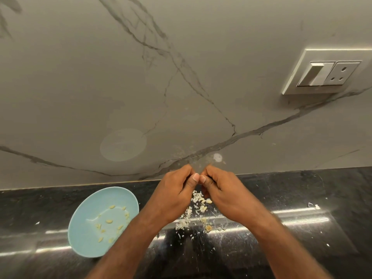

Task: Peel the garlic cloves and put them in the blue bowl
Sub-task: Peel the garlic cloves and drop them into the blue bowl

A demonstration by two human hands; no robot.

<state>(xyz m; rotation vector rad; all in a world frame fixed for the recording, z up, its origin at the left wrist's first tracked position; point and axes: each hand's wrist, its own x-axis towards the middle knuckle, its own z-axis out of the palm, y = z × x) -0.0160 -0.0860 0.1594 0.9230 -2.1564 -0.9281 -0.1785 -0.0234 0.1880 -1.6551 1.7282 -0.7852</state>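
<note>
"Over the pile of skins (182,224), what have you got?"

"Both hands are up off the black counter (281,198), close to the marble wall (141,97). My left hand (177,190) and my right hand (219,190) are curled in, thumbs (194,177) tip to tip, pinching between them. The clove is hidden behind my fingers. I judge it is there from the pinch, not from seeing it."

"How will it handle?"

"Next to no weight, I'd say, small and firm under the skin. The skin is papery and brittle, and going by the pile it breaks into flakes rather than one sheet. Bare garlic is likely a little sticky and slick, so a hard squeeze could shoot it out onto the counter. I'd hold it by its sides with one hand and work a thumbnail under the skin at one end with the other — light pressure, no crushing."

"And the finished ones?"

"Peeled cloves (109,221) lie scattered in the blue bowl (86,208), which sits on the counter just left of my left forearm. A few pale pieces (203,208) lie among the skins below my hands — cloves perhaps, but I cannot tell whether they are peeled."
</note>
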